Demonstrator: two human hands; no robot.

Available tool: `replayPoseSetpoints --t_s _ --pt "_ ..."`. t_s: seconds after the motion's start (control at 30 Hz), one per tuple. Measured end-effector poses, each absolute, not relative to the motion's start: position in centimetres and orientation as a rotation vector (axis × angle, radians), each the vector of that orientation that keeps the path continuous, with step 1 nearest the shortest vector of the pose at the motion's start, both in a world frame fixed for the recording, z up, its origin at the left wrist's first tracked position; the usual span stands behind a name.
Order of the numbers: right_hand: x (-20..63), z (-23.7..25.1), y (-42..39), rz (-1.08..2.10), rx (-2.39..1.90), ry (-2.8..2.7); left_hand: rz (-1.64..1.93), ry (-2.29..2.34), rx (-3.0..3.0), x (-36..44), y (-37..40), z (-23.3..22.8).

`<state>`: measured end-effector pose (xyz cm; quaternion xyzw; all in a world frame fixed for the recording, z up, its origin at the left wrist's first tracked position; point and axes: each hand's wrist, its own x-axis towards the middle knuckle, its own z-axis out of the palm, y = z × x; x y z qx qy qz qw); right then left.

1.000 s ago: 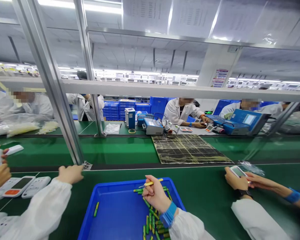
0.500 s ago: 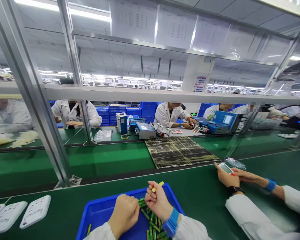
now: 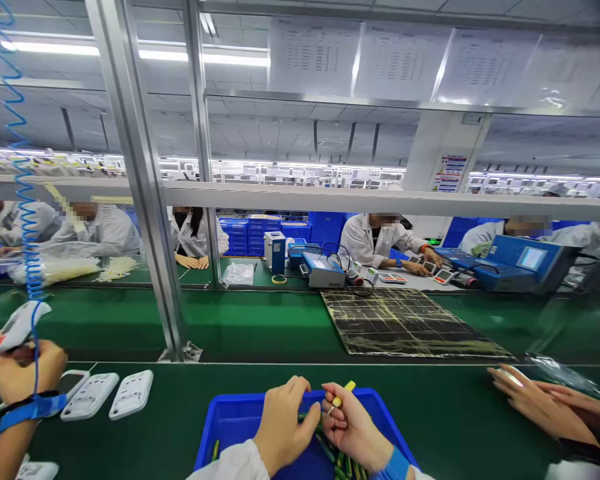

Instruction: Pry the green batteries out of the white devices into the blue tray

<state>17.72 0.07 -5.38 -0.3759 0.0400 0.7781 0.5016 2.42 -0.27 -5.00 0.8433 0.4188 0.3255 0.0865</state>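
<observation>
My right hand [image 3: 355, 430], with a blue band at its wrist, is closed around a slim yellow-handled tool [image 3: 337, 401]. The handle's end pokes up past the fingers, and a thin tip seems to show below; its exact kind is unclear. Beside it, my left hand [image 3: 285, 427] has its fingers bent and its thumb apart, with nothing visible in it. Both hands are over a blue tray [image 3: 225, 408]. Several small green cylinders that look like batteries [image 3: 340, 460] lie in the tray, partly hidden under my hands; a single green battery [image 3: 215, 449] lies at the tray's left.
White device housings [image 3: 131, 395] lie on the green bench left of the tray. A co-worker's hand [image 3: 30, 373] holds a white device beside a coiled blue cable [image 3: 27, 220]. Another co-worker's hands [image 3: 540, 403] are at right. A dark mat [image 3: 410, 323] and metal post [image 3: 140, 200] stand beyond.
The view has swung left, bringing the co-worker and coiled cable at left into sight. My left hand has gone from a fist to parted thumb and fingers. My right hand keeps the yellow-handled tool.
</observation>
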Motion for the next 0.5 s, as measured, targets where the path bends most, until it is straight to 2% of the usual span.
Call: replayPoseSetpoints --t_s 0.5 --pt "17.3 -4.2 -0.8 1.935 -0.881 0.027 0.718 1.119 2.726 2.8 0.5 -6.7"
